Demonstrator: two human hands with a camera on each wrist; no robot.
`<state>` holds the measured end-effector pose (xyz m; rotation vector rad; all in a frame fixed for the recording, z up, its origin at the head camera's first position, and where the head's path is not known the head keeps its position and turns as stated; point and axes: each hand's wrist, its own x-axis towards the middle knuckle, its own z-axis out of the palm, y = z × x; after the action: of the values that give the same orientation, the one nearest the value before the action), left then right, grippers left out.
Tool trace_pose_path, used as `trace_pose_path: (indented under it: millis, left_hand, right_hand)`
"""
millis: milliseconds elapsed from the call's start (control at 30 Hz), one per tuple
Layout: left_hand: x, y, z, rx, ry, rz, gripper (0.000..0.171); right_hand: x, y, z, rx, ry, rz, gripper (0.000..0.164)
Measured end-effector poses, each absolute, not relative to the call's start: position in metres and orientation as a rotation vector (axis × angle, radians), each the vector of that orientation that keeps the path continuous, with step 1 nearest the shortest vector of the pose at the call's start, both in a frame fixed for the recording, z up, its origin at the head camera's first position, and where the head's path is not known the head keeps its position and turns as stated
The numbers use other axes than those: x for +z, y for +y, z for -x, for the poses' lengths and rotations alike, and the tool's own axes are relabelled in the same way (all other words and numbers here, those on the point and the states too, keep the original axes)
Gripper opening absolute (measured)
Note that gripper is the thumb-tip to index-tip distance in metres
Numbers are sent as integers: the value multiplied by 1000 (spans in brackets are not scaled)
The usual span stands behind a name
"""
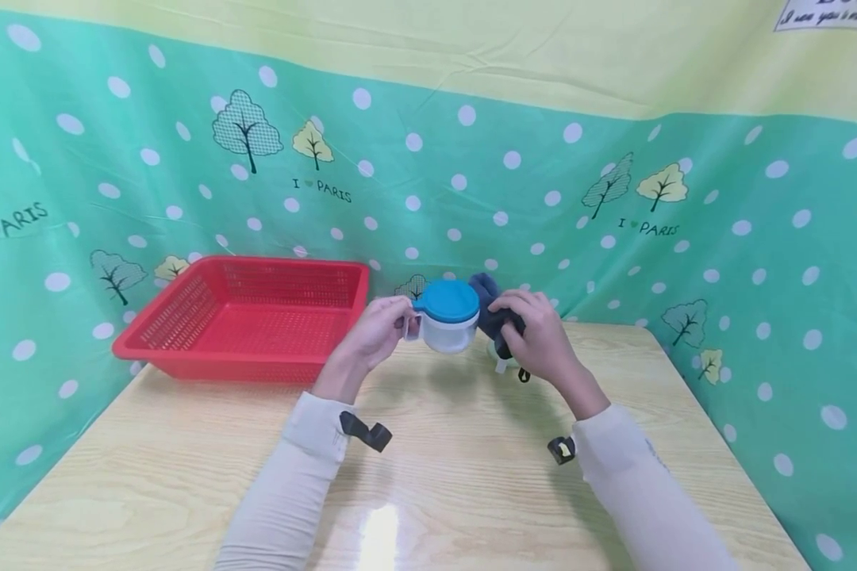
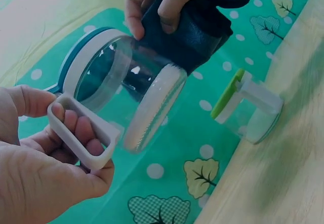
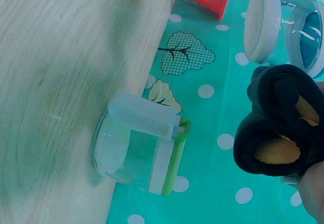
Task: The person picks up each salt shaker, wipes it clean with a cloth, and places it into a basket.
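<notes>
My left hand (image 1: 378, 329) grips the white handle (image 2: 101, 158) of a clear seasoning jar (image 1: 448, 339) with a blue lid (image 1: 451, 300). The jar is held above the table, its lid on. In my right hand (image 1: 540, 333) is a bunched dark navy cloth (image 1: 487, 300), right beside the jar's wall; contact is hard to tell. Seen from the right wrist, the cloth (image 3: 273, 117) is folded into loops with tan openings. A second clear jar (image 3: 136, 148), with a green lid (image 3: 174, 168) and white handle, stands on the table below my right hand.
A red plastic basket (image 1: 239, 366) stands at the back left of the wooden table (image 1: 457, 476). Behind and to the right hangs a green dotted curtain (image 1: 428, 214) printed with trees. Black straps (image 1: 366, 432) sit at both wrists.
</notes>
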<state>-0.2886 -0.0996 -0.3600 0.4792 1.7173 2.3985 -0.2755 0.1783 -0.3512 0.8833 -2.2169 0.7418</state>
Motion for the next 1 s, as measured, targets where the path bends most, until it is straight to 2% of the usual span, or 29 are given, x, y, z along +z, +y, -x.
trace_pose_path:
  millis: [567,1000]
  left_hand:
    - [-368,-92,288,2269,1775,-529,29]
    - [-370,-96,296,2339,1757,-384,32]
  right_hand:
    - [-343,180,281,779,-2198,-885,23]
    - [-337,177,275,744,-2195,-877,25]
